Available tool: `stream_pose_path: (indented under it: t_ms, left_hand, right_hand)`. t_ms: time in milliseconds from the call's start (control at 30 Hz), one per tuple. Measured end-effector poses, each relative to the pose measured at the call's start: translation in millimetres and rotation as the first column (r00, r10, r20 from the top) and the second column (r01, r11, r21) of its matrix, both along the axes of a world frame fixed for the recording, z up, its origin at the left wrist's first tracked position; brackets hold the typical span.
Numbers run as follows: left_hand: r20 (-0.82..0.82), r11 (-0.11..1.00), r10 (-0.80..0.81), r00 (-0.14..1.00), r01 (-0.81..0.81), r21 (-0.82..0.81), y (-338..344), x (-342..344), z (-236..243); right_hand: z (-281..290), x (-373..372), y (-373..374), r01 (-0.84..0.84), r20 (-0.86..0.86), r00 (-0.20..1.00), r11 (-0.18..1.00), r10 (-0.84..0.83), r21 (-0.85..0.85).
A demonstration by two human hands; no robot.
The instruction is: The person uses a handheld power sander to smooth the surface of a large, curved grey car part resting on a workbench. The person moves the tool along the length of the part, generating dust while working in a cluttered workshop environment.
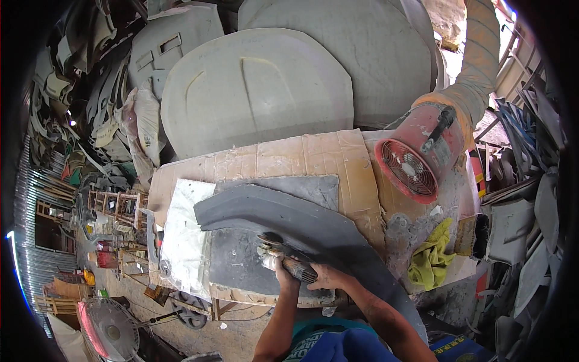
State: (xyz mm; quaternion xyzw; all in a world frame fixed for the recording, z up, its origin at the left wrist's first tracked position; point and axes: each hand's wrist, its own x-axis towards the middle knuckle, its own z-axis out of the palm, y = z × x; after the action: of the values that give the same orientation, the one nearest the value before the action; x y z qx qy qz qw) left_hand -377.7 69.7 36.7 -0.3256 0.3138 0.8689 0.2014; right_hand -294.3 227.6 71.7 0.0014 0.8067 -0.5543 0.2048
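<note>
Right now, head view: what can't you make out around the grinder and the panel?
- Grinder disc: too small and covered by its guard; contact with the grey panel unclear.
- Grinder body: mostly wrapped by the left hand and right hand.
- Panel's lower end: hidden behind the right forearm.
- Fan spinning or not: cannot tell.
- Yellow cloth: folds hide what lies under it.

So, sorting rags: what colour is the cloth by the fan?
Yellow cloth, clearest in the head view.

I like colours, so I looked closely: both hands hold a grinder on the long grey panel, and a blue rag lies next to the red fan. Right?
Almost. The head view shows the rag is yellow, not blue. Both hands, left and right, hold the grinder on the grey panel, by the red fan.
</note>
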Motion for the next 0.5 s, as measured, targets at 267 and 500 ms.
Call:
stream_pose_path:
  t_ms: [267, 500]
  left_hand:
    - [-0.013, 1.0, 0.013, 1.0, -0.012, 0.028, -10.9, -14.5, -4.3]
    - [-0.039, 0.999, 0.007, 0.999, -0.009, -0.042, -14.7, -23.4, -2.6]
  right_hand:
    - [8.9, -15.7, -6.2, -0.012, 0.05, 0.999, 1.0, 0.012, -0.003]
    - [16.3, -24.3, -10.8, 0.018, 0.097, 0.995, 0.998, -0.012, -0.062]
